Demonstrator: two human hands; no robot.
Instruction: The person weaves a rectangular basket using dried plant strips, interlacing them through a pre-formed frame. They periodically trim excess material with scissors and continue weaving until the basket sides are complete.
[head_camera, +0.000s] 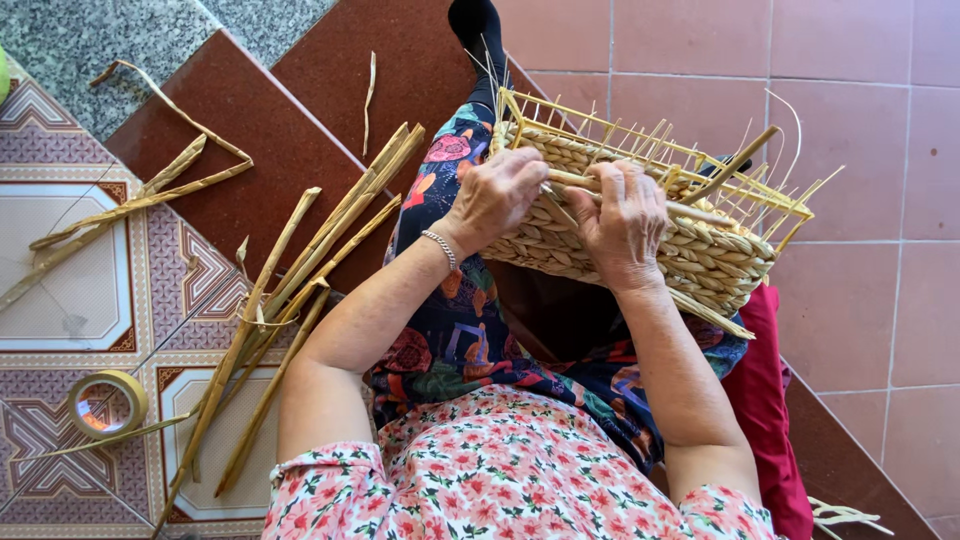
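Half-woven straw basket (650, 215) propped on the lap, over patterned trousers (455, 320). Left hand (497, 195) curled closed over the braided wall; right hand (625, 225) pinching a flat strand (640, 198) at the rim. Probably light, stiff in the woven part, springy and brittle at the upright spokes (700, 165) — best gripped by the braided side. Loose dried stalks (290, 300) and a tape roll (107, 403) on the tiled floor (860, 300) — steps alongside.

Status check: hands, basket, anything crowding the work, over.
Left hand and right hand both gripping the rim of the half-woven basket on the lap. Loose straw bundle and tape roll lie on the floor at left, apart from the hands.
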